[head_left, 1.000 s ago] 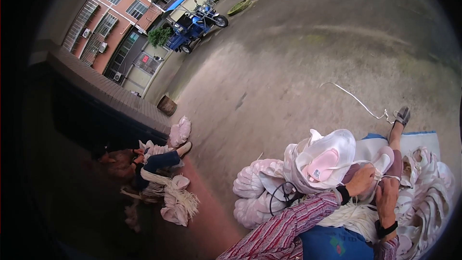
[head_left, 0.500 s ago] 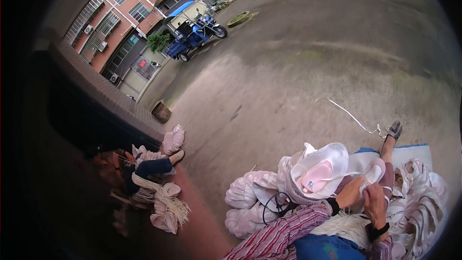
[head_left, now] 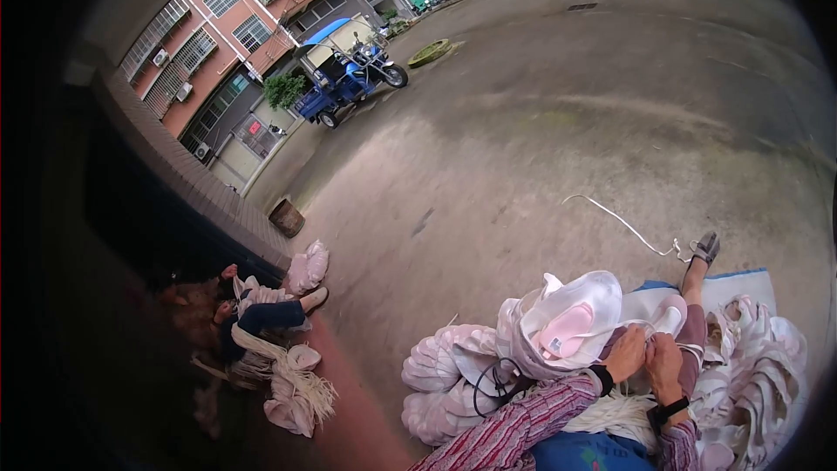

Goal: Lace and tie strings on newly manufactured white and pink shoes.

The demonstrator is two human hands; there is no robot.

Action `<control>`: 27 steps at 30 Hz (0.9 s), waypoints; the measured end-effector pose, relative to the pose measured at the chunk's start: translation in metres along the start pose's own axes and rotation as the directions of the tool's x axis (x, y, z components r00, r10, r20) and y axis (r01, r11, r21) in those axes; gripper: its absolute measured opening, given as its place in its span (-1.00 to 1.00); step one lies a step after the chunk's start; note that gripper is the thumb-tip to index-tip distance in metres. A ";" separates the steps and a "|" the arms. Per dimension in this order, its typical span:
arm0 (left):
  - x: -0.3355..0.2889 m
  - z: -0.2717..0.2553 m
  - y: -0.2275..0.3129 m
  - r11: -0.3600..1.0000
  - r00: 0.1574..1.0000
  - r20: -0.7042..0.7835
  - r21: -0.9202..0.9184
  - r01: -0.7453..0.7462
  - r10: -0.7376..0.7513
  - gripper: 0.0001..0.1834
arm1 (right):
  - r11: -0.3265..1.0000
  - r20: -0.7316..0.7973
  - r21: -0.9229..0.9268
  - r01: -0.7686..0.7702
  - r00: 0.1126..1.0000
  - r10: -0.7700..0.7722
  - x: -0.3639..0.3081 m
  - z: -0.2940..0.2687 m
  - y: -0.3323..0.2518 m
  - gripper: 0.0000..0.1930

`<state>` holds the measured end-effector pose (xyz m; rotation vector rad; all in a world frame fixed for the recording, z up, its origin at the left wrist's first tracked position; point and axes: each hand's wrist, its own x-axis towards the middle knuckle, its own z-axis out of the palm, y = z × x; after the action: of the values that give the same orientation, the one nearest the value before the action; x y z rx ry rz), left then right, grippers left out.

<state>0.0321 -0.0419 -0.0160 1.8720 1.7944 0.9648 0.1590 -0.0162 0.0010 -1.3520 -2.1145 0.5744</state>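
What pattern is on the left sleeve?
Left sleeve: striped, red and whitish, best seen in the head view.

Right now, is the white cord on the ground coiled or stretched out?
Mostly stretched out: the white cord runs in a long curve, kinking near the grey shoe.

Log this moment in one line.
left hand: at white lace, grip unclear | right hand: beside left, grip unclear | near: pink insole | beyond: blue tricycle

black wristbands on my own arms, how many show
2: a black wristband around the wrist of the left hand and another black wristband around that of the right hand. The red-and-white striped sleeves could hide more.
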 end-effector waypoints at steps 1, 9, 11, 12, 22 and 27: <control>0.000 0.002 -0.002 0.999 1.000 0.002 0.033 0.003 -0.004 -0.76 | 0.998 0.011 -0.067 0.001 1.000 0.000 0.002 -0.001 -0.001 -0.87; 0.015 0.000 -0.015 0.997 0.993 0.114 0.076 0.027 -0.035 -0.86 | 0.974 0.011 -0.223 0.048 0.999 -0.046 0.001 0.004 -0.006 -0.87; 0.020 -0.004 -0.012 0.995 0.988 0.144 0.084 0.051 -0.063 -0.86 | 0.972 0.019 -0.231 0.040 0.999 -0.037 0.003 0.005 -0.005 -0.87; 0.020 -0.007 -0.012 0.996 0.983 0.173 0.069 0.052 -0.063 -0.85 | 0.972 0.018 -0.233 0.038 0.999 -0.034 0.002 0.008 -0.004 -0.87; 0.021 -0.017 -0.007 0.992 0.978 0.180 -0.042 0.115 -0.106 -0.85 | 0.974 0.022 -0.189 0.125 0.992 -0.124 0.005 0.008 -0.006 -0.92; 0.017 -0.019 -0.003 0.992 0.985 0.163 -0.100 0.071 -0.054 -0.78 | 0.984 -0.082 -0.079 0.160 0.983 -0.166 -0.001 -0.011 -0.009 -0.94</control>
<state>0.0158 -0.0286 -0.0016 1.7648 1.6654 0.8441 0.1599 -0.0198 0.0147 -1.2047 -2.1668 0.3685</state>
